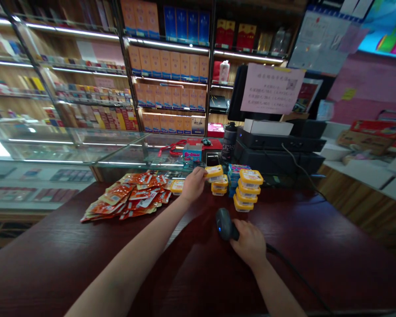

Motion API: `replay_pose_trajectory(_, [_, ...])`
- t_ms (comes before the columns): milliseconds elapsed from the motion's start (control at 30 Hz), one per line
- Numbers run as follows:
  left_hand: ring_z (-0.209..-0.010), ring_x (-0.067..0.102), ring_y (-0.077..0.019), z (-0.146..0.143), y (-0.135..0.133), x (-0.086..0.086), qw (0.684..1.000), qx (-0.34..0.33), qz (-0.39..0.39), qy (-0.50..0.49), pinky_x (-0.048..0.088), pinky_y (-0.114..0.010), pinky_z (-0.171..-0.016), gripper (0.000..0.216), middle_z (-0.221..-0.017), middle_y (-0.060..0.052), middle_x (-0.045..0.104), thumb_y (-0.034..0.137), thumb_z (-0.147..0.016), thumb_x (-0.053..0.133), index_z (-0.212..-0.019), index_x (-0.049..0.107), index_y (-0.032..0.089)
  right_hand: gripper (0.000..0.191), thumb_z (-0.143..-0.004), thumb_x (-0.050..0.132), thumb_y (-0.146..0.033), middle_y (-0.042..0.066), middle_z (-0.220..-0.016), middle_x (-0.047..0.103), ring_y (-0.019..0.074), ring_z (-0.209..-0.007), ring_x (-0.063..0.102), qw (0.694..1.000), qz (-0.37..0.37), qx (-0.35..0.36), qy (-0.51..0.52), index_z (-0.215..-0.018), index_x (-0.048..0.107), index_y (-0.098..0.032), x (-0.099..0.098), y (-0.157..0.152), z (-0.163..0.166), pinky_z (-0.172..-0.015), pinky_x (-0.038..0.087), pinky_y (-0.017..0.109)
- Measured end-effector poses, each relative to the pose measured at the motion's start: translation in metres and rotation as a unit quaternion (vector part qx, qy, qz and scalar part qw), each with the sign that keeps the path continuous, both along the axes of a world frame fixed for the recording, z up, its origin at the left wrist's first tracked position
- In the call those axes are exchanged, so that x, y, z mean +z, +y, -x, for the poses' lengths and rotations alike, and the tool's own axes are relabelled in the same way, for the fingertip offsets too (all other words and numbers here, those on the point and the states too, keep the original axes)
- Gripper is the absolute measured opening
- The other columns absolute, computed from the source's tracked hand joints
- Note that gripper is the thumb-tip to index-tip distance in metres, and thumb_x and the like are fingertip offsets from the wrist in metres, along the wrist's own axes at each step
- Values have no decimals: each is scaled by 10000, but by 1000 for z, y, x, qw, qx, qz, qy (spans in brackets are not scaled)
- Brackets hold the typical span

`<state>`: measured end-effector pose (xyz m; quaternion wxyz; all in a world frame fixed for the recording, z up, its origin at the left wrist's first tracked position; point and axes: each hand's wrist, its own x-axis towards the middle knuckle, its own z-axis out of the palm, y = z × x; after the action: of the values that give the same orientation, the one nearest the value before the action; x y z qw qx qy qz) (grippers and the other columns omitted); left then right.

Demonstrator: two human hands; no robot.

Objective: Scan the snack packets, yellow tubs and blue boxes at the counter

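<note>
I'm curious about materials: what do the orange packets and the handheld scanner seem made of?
The orange packets look like glossy plastic film, perhaps foil-lined: they crease and catch highlights. The handheld scanner seems hard, dark plastic, judging by its smooth, rounded shell and soft sheen.

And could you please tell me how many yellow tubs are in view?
8 tubs show: 4 in the right stack, 2 in the middle stack, 1 just above it in the left hand, and 1 beside the packets. The left hand may hide more.
</note>
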<state>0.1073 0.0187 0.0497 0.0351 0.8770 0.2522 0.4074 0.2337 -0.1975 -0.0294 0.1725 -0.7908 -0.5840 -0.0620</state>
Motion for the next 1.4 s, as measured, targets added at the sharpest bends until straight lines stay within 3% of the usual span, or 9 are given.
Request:
replay_pose_trajectory(100, [-970, 581, -186, -25, 8, 9, 999, 0, -3, 37, 486, -309, -851, 164, -1026, -67, 566, 114, -857, 448, -955, 549, 197, 363, -709, 569, -205, 35, -948, 665, 214, -905, 598, 1000, 7, -6, 12, -1069, 611, -219, 0, 1, 0, -802, 399, 301])
replay_pose_trajectory(233, [-954, 586, -182, -43, 14, 6, 997, 3, 4, 73, 492, -308, -847, 171, -1015, -62, 558, 105, -849, 452, -947, 555, 199, 360, -706, 576, -197, 27, -945, 657, 207, -905, 599, 1000, 6, -11, 15, -1064, 605, -223, -1, 2, -1, -789, 399, 294])
replay_pose_trajectory(467, [-997, 573, -185, -45, 19, -13, 995, -23, -26, 98, 484, -307, -873, 167, -1072, -80, 573, 125, -880, 435, -980, 557, 179, 343, -703, 582, -199, 14, -930, 650, 199, -884, 595, 1000, 12, -15, 17, -1043, 602, -235, -1, 2, -1, -768, 392, 289])
replay_pose_trajectory(733, [-1006, 565, -193, -43, 10, -17, 994, 20, -29, 107, 481, -321, -870, 204, -1168, -86, 553, 196, -900, 454, -1081, 547, 186, 327, -715, 585, -213, 27, -959, 657, 207, -914, 592, 999, 22, -10, 23, -1041, 601, -227, 0, 1, -2, -768, 388, 286])
replay_pose_trajectory(833, [-1114, 507, -209, -28, 3, -25, 996, 1, -47, 69, 439, -345, -961, 307, -1229, -85, 533, 225, -874, 517, -1180, 513, 192, 301, -738, 582, -228, 43, -962, 658, 211, -928, 592, 1000, 12, -1, 18, -1038, 602, -218, -3, 0, -3, -790, 385, 290])
replay_pose_trajectory(933, [-1097, 491, -224, 1, 1, -37, 994, 18, -63, 86, 428, -373, -952, 251, -1151, -79, 569, 236, -876, 512, -1121, 560, 207, 317, -743, 575, -205, 46, -961, 661, 207, -918, 595, 1000, 0, 3, 15, -1059, 599, -215, -5, -1, -3, -780, 382, 285])
replay_pose_trajectory(1167, [-1024, 495, -263, 81, 23, -48, 958, 201, -72, 190, 404, -409, -880, 225, -1058, -94, 598, 156, -850, 471, -1015, 620, 193, 267, -767, 571, -208, 24, -903, 653, 202, -868, 604, 1000, 7, -6, 20, -1033, 597, -222, -1, -3, 0, -742, 370, 289])
replay_pose_trajectory(1233, [-1016, 500, -276, 93, 31, -48, 945, 219, -79, 230, 405, -415, -849, 194, -1022, -107, 607, 167, -865, 462, -945, 638, 181, 251, -769, 571, -207, 21, -893, 651, 197, -858, 604, 1000, 7, -5, 16, -1019, 593, -227, 0, -4, 1, -737, 366, 285])
replay_pose_trajectory(1400, [-997, 517, -275, 93, 34, -42, 932, 182, -97, 297, 410, -403, -812, 194, -936, -125, 619, 154, -877, 468, -864, 661, 166, 271, -752, 589, -197, 19, -914, 653, 200, -861, 603, 1000, 15, -6, 6, -1021, 580, -230, 0, -4, 1, -728, 364, 281])
